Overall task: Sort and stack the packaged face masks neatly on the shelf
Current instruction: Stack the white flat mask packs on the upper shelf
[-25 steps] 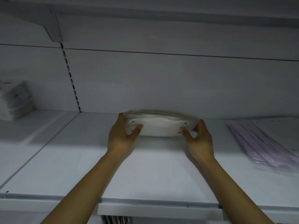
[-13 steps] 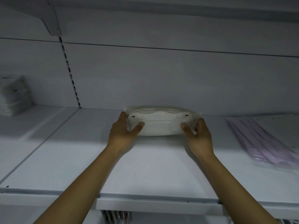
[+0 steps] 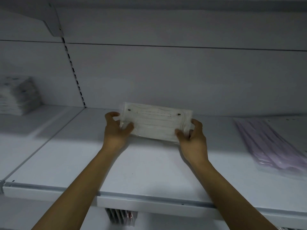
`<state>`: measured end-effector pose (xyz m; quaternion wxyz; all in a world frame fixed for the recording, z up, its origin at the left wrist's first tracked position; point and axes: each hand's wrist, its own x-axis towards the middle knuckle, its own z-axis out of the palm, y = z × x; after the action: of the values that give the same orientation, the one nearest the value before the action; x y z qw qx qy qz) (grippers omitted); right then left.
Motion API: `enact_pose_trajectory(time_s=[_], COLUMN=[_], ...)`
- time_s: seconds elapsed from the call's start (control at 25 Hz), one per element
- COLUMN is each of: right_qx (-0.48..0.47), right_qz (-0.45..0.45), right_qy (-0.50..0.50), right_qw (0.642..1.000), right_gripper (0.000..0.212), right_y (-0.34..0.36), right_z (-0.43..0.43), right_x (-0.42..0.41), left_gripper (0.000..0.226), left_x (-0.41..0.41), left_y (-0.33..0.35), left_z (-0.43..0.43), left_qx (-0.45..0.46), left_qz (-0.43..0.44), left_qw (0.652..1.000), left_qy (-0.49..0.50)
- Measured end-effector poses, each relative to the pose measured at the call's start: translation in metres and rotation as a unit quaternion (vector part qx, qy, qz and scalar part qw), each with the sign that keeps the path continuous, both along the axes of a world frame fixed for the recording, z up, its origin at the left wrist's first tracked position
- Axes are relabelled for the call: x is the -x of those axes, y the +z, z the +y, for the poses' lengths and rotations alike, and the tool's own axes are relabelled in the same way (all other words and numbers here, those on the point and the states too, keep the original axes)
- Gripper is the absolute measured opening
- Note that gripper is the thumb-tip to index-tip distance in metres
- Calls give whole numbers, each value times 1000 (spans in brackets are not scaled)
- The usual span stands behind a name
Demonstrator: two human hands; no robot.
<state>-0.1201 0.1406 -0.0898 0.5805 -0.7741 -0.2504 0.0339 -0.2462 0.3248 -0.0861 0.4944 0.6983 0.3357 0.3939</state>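
While the left hand and right hand each grip one end, the mask pack tilts up above the shelf.

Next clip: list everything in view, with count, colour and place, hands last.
white packs: bundle, count unclear, white, mid-shelf, tilted up
left stack: one, white, far left
purple packs: several, lilac, right side
shelf: two boards, white, across the view
bracket: one, white, upper left
lower items: count unclear, blurred, under shelf edge
left hand: one, grips white packs' left end
right hand: one, grips their right end
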Motion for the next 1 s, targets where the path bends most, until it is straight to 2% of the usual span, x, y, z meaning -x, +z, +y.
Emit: enact_pose_trajectory(time_s=[0.16, 0.36, 0.48, 0.6, 0.72, 0.84, 0.92, 1.0], right_qx=[-70, -141, -175, -165, -120, -98, -89, -41], right_qz=[18, 13, 17, 21, 27, 69, 93, 87], right_qy=[-24, -52, -36, -25, 36, 79, 86, 93], right_qw=[997, 989, 984, 986, 992, 990, 988, 991], right_gripper=[37, 21, 29, 25, 11, 13, 16, 24], right_y=[-2, 2, 11, 28, 34, 26, 20, 14], right_z=[5, 14, 23, 57, 112, 171, 199, 224], right_x=[1, 6, 12, 25, 52, 84, 102, 113], left_gripper=[37, 31, 36, 36, 27, 19, 21, 19], left_x=[-1, -2, -1, 13, 50, 91, 113, 128], left_y=[-3, -1, 6, 23, 33, 26, 16, 12], left_z=[-3, -7, -4, 29, 83, 139, 172, 202], left_qx=[-66, -115, -125, -129, -193, -224, -255, -264], left_qz=[21, -3, -51, -85, -84, -50, -13, 27], left_qw=[996, 990, 987, 983, 968, 962, 960, 961], left_qy=[51, 79, 84, 99, 137, 150, 116, 73])
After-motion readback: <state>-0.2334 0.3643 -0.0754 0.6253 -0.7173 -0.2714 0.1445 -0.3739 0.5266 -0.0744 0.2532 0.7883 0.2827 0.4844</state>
